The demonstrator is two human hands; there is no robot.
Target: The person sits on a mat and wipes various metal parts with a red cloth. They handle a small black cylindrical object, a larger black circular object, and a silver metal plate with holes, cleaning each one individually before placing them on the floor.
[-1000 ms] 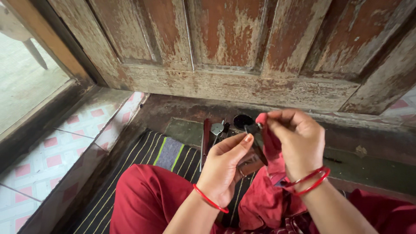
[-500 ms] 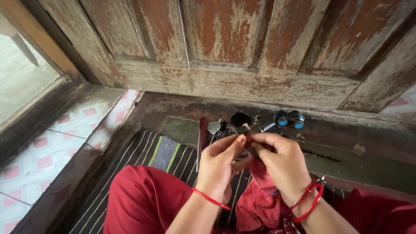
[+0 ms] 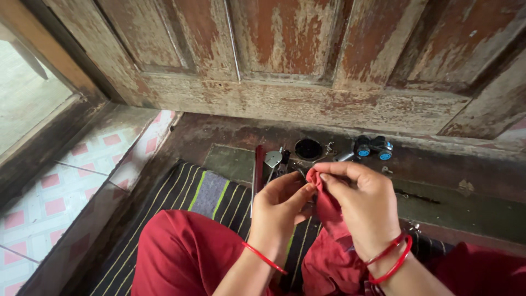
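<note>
My left hand (image 3: 278,209) and my right hand (image 3: 362,201) meet over my lap, both pinching a bunched piece of red cloth (image 3: 324,200). The cloth's folded tip sticks up between the fingertips of both hands. Whatever lies inside the cloth is hidden. A thin red band circles my left wrist, and two red bangles (image 3: 390,257) hang on my right wrist. Just beyond the hands, on the floor, lie small metal parts (image 3: 274,159), a black round cap (image 3: 308,148) and a dark piece with blue wheels (image 3: 373,147).
A worn wooden door (image 3: 296,60) with peeling paint stands in front. A striped dark mat (image 3: 205,192) lies under my red-clad legs (image 3: 181,257). A thin red stick (image 3: 258,167) lies by the parts. Pink-and-white tiles (image 3: 49,192) run along the left.
My right hand has come down from a raised position and closed in on my left hand. The blue-wheeled piece behind it is now uncovered. Both hands keep working the red cloth.
</note>
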